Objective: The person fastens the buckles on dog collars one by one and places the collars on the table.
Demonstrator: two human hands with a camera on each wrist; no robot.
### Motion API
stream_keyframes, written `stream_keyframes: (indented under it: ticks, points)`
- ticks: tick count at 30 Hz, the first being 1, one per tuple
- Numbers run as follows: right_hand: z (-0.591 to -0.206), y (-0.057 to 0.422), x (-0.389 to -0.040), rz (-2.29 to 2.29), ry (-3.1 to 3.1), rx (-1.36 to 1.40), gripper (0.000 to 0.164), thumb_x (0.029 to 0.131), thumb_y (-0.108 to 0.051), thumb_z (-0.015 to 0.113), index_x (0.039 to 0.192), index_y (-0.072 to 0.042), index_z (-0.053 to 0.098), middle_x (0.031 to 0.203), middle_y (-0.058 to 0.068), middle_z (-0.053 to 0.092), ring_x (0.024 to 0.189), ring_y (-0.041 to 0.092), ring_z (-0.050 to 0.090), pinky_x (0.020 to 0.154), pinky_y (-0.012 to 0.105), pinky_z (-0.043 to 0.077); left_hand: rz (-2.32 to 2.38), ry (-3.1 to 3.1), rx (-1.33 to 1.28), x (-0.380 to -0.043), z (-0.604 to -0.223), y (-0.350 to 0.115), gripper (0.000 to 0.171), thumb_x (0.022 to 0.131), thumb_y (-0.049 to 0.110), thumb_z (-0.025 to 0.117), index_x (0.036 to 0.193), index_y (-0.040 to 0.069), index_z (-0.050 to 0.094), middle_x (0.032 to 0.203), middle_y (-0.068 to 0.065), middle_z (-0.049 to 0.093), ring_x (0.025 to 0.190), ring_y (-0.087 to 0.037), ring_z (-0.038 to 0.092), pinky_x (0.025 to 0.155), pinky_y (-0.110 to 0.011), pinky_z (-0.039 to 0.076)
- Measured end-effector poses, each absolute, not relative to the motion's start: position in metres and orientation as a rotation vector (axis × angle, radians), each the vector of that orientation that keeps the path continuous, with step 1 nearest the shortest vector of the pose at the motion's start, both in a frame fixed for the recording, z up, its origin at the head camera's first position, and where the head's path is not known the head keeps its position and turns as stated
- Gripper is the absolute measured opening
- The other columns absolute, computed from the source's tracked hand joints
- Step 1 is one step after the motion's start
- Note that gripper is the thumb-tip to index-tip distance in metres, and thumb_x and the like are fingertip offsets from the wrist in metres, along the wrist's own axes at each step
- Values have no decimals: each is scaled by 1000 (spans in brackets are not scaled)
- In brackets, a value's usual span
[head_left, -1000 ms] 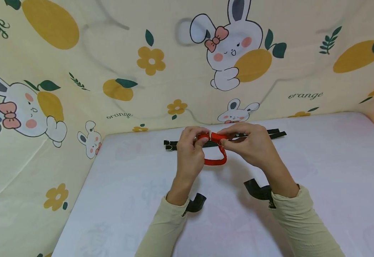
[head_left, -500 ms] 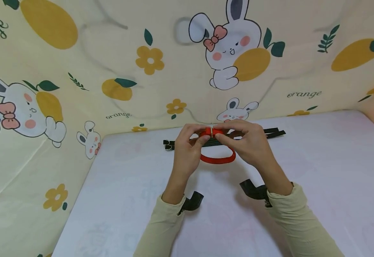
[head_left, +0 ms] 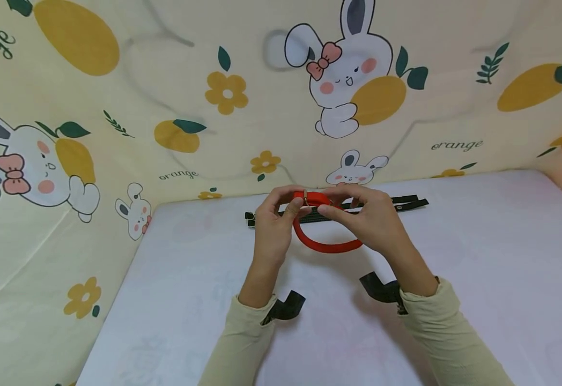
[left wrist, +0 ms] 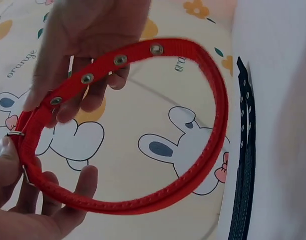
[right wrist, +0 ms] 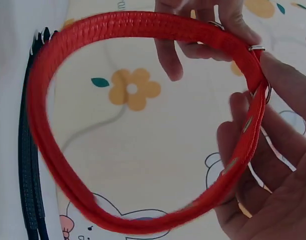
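Note:
A red collar (head_left: 329,248) with metal eyelets is held up as a loop above the white table, between both hands. My left hand (head_left: 273,225) pinches it by the metal buckle (left wrist: 15,133), the thumb pressed right beside the frame. My right hand (head_left: 377,220) holds the eyelet end between thumb and fingers, just right of the buckle. In the left wrist view a row of eyelets (left wrist: 120,59) runs along the upper strap. A metal ring (right wrist: 268,92) shows near the overlap in the right wrist view.
Two black straps (head_left: 408,203) with eyelets and metal rings lie side by side on the white table (head_left: 189,300), behind the hands. A cloth (head_left: 242,128) printed with rabbits and oranges hangs beyond the far edge. Black bands (head_left: 288,305) stick out at the sleeve cuffs.
The red loop shows wider and rounder than before. The buckle and my left hand have shifted slightly left, and more strap now shows between the two hands.

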State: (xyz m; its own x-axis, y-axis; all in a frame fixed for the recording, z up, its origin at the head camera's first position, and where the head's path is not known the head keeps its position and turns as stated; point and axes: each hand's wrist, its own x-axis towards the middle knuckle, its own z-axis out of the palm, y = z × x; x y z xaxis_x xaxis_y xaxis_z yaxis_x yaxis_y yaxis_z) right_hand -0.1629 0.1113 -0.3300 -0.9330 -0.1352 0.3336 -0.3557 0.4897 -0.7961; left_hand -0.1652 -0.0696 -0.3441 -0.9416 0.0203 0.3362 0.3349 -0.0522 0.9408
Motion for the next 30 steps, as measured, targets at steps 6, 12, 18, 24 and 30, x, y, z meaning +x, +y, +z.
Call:
stream_keyframes:
  ticks: [6,12,18,24,30]
  points:
    - [-329,110,-163,1408,-2513,433,32,84,-33,81,111,-16,76,108,4,74,102,18,62,85,41,49,-2183,-1944,-381,-165,-342,-72,34,93,7,61,122,-9,58,112,-18,61,98,-13,63,88,-40,59]
    - [-328,111,-163,1322,-2492,446,25,85,-29,80,105,-16,78,100,4,75,93,17,64,76,33,49,-2209,-1942,-326,-164,-339,-70,29,95,6,59,121,-6,59,109,-14,63,94,-19,66,89,-39,59]
    - [-330,112,-161,1305,-2498,427,22,85,-28,80,103,-15,78,103,6,76,96,19,66,74,31,52,-2241,-1965,-256,-162,-339,-69,27,98,7,55,122,-4,56,111,-18,66,92,-29,69,92,-39,58]
    - [-331,114,-161,1281,-2494,432,22,84,-30,81,102,-17,79,111,7,75,91,20,67,67,27,53,-2202,-2013,-240,-161,-338,-72,24,100,8,53,122,-2,56,116,-22,68,91,-9,67,92,-32,56]
    - [-328,116,-162,1306,-2502,429,23,83,-31,82,102,-17,79,110,10,75,88,22,66,64,26,51,-2199,-2006,-230,-162,-336,-78,25,101,11,50,123,0,52,118,-23,69,102,-17,68,98,-41,55]
